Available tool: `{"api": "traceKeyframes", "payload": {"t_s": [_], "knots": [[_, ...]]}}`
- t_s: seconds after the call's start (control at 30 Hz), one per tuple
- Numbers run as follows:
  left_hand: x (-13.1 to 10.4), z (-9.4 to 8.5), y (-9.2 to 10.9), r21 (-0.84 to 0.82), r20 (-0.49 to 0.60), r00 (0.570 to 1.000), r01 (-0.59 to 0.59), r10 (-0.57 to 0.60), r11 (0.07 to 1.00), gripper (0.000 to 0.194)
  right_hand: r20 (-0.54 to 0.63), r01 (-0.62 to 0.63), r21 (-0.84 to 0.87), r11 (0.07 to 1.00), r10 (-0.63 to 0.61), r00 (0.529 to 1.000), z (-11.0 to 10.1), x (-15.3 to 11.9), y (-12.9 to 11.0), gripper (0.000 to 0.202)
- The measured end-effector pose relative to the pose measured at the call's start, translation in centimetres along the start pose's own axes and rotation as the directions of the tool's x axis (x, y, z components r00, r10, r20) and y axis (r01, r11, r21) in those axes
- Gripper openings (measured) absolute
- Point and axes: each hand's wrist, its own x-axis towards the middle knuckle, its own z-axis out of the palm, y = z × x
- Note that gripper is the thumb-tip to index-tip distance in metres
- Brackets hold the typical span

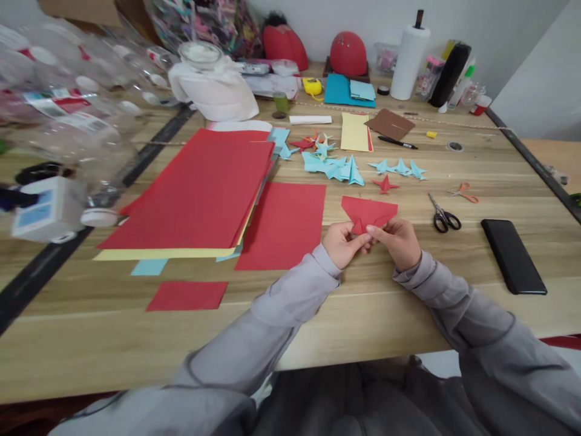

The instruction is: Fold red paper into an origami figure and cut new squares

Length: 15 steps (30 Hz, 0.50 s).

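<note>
Between my two hands is a red piece of folded paper (368,209), held up a little over the wooden table, its wide edge away from me and its narrow folded end toward me. My left hand (344,243) pinches the lower left of it, thumb on top. On the lower right, my right hand (397,241) grips it with the thumb pressed near the fold. The two thumbs almost meet. Just beyond the paper lies a small red origami crane (385,184). Farther back are several light blue cranes (401,168) in a row.
Left of my hands lie a red sheet (285,224) and a stack of large red paper (195,188). Black-handled scissors (442,215), orange-handled scissors (463,192) and a black phone (512,255) are on the right. Plastic bottles (72,130) crowd the far left.
</note>
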Motion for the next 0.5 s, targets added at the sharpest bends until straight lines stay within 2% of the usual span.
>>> {"api": "traceKeyframes", "payload": {"t_s": [0.13, 0.27, 0.37, 0.5], "knots": [[-0.3, -0.01, 0.5, -0.001, 0.069, 0.998, 0.004, -0.004, 1.0, 0.038, 0.082, 0.001, 0.082, 0.997, -0.008, 0.997, -0.04, -0.14, 0.12, 0.039], [-0.48, 0.23, 0.65, 0.002, 0.023, 0.999, 0.037, -0.037, 0.999, 0.04, 0.034, -0.032, 0.126, 0.991, 0.028, 0.999, -0.17, 0.06, 0.72, 0.036], [-0.52, 0.43, 0.49, -0.004, 0.023, 0.998, 0.059, -0.059, 0.998, 0.042, 0.003, -0.028, 0.144, 0.989, 0.028, 1.0, -0.23, 0.16, 0.91, 0.028], [-0.63, 0.66, 0.31, -0.009, -0.014, 0.998, 0.056, -0.056, 0.998, 0.044, -0.024, -0.018, 0.148, 0.989, 0.022, 0.999, -0.31, 0.02, 0.89, 0.027]]}}
